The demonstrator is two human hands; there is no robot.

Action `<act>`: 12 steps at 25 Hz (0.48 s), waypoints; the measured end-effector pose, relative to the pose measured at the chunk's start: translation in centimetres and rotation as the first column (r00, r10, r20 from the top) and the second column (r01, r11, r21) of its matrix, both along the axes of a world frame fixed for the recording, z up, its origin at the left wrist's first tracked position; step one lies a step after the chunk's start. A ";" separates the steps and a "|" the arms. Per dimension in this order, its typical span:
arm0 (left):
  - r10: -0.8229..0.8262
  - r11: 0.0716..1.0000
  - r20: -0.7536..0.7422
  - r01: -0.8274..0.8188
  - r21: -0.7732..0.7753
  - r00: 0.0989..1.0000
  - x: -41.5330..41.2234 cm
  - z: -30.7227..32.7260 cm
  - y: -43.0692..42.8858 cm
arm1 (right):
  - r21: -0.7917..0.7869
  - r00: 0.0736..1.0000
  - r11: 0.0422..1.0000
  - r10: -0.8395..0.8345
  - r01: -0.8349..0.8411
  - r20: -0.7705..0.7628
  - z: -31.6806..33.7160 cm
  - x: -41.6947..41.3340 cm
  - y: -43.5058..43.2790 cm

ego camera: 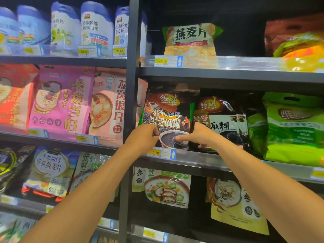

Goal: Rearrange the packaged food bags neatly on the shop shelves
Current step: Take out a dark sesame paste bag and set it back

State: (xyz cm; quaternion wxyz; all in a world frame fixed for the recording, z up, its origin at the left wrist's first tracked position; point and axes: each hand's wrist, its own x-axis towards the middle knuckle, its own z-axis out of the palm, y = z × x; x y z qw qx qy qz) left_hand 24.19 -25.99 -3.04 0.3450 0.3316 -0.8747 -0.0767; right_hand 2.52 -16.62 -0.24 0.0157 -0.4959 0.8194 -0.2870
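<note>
1. My left hand (144, 135) pinches the lower left corner of the black sesame bag (166, 113), fingers (154, 132) curled round its edge. My right hand (199, 135) holds the lower right corner, with the thumb laid across the printed bowl and the other fingers tucked behind. I judge that a low grip on both corners lets me square the bag without crushing its top.
2. Just below the bag, the shelf rail (201, 159) carries the 19.90 price tag (155, 152). The bag's base sits right behind it, so I seem to be lining the bag up over its own tag.
3. The bag itself stands nearly upright on the middle shelf, face forward, so that its label reads from the aisle.
4. Touching the bag on its right is a second sesame bag (220, 120), its near edge hidden by my right hand. Further right stands a green bag (294, 128).
5. Just left of the bag runs the dark post (130, 102), which gives me a straight edge to set it against. Beyond the post is a pink bag (108, 106).
6. Above the bag, one shelf up and set back, an oat bag (190, 40) stands by itself.
</note>
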 end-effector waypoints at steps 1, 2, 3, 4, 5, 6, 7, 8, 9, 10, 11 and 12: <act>0.014 0.999 -0.022 -0.015 -0.043 1.000 0.0 -0.2 0.5 | -0.019 0.999 1.000 -0.019 0.018 -0.029 0.1 -0.1 0.8; 0.024 0.995 -0.038 -0.028 -0.097 0.999 -0.1 -0.4 1.1 | -0.053 0.997 0.998 -0.032 0.028 -0.071 0.1 -0.2 1.6; 0.026 0.988 -0.042 -0.032 -0.153 0.999 -0.2 -0.7 1.7 | -0.093 0.992 0.995 -0.038 0.027 -0.119 -0.1 -0.3 2.6; 0.017 0.977 -0.038 -0.024 -0.210 0.999 -0.4 -1.1 2.4 | -0.132 0.986 0.991 -0.041 0.019 -0.164 -0.3 -0.5 3.7; 0.004 0.963 -0.030 -0.012 -0.268 1.000 -0.6 -1.5 3.1 | -0.172 0.978 0.985 -0.043 0.008 -0.206 -0.6 -0.6 4.9; -0.002 0.947 -0.022 -0.005 -0.322 1.000 -0.8 -1.9 3.9 | -0.207 0.969 0.978 -0.043 -0.009 -0.245 -1.0 -0.8 6.2; 0.002 0.931 -0.013 -0.006 -0.366 1.000 -1.0 -2.3 4.7 | -0.241 0.956 0.970 -0.044 -0.029 -0.292 -1.5 -1.0 7.6; 0.008 0.919 -0.001 -0.008 -0.394 1.000 -1.4 -2.6 5.7 | -0.264 0.939 0.964 -0.053 -0.041 -0.340 -2.0 -1.2 9.3; 0.015 0.912 0.015 -0.008 -0.411 1.000 -2.0 -2.9 6.8 | -0.283 0.918 0.958 -0.070 -0.047 -0.391 -2.6 -1.6 11.1; 0.022 0.906 0.033 -0.006 -0.422 0.999 -2.6 -3.2 8.0 | -0.294 0.892 0.955 -0.096 -0.042 -0.441 -3.1 -2.1 13.0; 0.024 0.901 0.050 0.001 -0.434 0.998 -3.4 -3.5 9.3 | -0.301 0.864 0.953 -0.124 -0.033 -0.487 -3.5 -2.6 15.0; 0.022 0.893 0.064 0.010 -0.450 0.998 -4.2 -3.8 10.7 | -0.307 0.840 0.952 -0.153 -0.016 -0.520 -3.9 -3.2 17.0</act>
